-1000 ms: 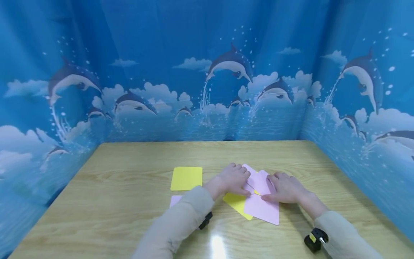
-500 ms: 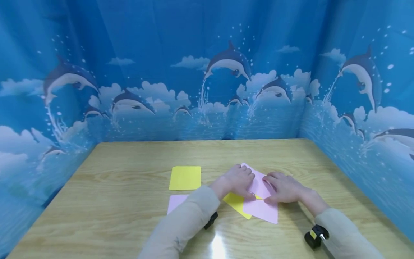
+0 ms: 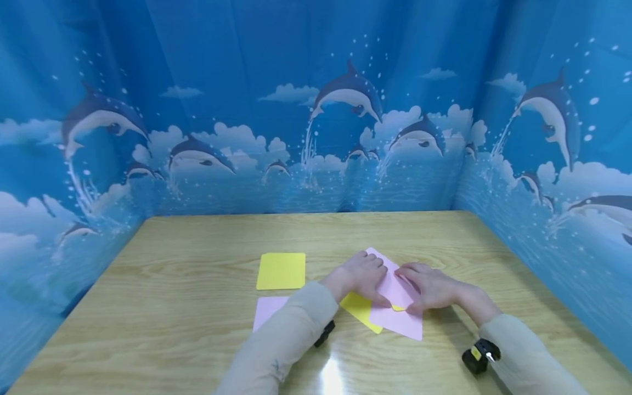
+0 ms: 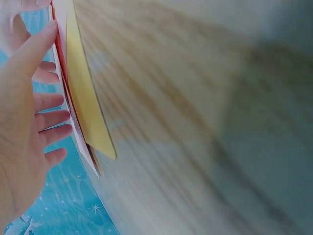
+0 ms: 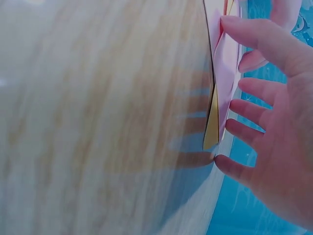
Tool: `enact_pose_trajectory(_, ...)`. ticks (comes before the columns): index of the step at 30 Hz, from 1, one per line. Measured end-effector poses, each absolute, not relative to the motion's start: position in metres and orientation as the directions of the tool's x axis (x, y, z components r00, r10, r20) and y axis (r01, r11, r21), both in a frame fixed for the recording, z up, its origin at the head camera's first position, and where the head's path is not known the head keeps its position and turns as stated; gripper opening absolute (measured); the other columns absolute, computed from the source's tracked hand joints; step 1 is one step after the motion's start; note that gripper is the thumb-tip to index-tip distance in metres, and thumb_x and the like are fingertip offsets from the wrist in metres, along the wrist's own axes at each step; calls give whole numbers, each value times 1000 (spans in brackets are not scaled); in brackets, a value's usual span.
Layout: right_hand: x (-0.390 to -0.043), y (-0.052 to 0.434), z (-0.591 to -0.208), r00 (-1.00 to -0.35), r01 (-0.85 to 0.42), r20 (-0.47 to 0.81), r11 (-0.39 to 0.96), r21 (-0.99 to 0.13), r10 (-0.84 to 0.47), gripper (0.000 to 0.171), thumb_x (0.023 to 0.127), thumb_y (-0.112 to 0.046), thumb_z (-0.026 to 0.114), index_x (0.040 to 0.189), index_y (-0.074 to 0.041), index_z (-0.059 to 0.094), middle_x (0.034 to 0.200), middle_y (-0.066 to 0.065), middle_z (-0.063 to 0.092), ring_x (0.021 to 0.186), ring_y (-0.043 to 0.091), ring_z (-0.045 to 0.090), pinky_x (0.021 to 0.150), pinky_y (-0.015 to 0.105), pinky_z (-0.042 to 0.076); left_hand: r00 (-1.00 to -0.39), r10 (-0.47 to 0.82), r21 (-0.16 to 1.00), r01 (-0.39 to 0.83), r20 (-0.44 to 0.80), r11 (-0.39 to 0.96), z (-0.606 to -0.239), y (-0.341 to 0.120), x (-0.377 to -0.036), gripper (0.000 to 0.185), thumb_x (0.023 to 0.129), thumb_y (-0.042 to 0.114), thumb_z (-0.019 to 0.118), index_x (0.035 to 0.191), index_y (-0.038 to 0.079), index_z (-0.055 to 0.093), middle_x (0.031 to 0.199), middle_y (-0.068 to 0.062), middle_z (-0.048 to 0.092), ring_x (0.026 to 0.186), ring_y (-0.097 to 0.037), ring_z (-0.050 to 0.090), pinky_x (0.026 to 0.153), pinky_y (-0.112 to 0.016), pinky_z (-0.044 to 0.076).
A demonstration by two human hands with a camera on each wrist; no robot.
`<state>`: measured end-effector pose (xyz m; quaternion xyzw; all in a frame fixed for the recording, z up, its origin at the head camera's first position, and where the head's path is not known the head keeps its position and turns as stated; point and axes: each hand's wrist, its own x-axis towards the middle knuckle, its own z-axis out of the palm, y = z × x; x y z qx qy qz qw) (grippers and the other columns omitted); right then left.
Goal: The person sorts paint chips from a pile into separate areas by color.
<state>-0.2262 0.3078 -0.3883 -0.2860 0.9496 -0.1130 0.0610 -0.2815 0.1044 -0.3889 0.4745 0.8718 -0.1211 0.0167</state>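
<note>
Upper pink paper [image 3: 393, 289] lies betw. L hand [image 3: 361, 277] and R hand [image 3: 430, 287], over lower pink paper [image 3: 401, 326] and yellow sheet [image 3: 359, 311] on the bench [image 3: 192, 274]; both thumbs touch paper, neither hand's clearly nearer (long axis hidden, can't tell). Fingers extended, approx. straight.

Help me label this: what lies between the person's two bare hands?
Thin pink papery layers and a narrow yellow strip lie between left hand and right hand, in the head view.
</note>
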Motion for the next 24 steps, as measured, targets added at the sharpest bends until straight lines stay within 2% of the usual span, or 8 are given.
enact_pose_trajectory(5,-227,308,-389,-822,-539,-53,806,-244,-566,77,70,-42,72,127,3,48,128,19,45,117,38,43,93,53,37,-549,814,-158,836,-189,526,-389,105,-282,82,78,75,42,138,19,43,139,4,42,128,-15,36,108,-33,22)
enact_pose_trajectory(12,-226,308,-388,-838,-513,-65,824,-239,-541,80,71,-44,72,129,5,46,130,19,45,119,38,42,95,53,36,-524,834,-131,851,-175,508,-386,105,-283,81,78,74,46,137,19,44,135,4,45,125,-15,38,107,-31,24)
enact_pose_trajectory(17,-224,306,-386,-843,-516,-44,828,-217,-536,81,72,-49,71,127,6,47,126,20,47,115,37,45,94,51,39,-518,839,-93,856,-170,509,-385,105,-284,84,76,74,48,139,19,41,138,3,43,129,-17,35,109,-32,21)
enact_pose_trajectory(24,-222,303,-381,-880,-441,-106,878,-187,-464,89,68,-56,72,127,6,47,124,21,44,107,33,48,89,48,42,-505,850,-86,863,-149,497,-387,107,-284,80,74,75,51,133,21,46,124,5,49,115,-13,42,104,-31,27)
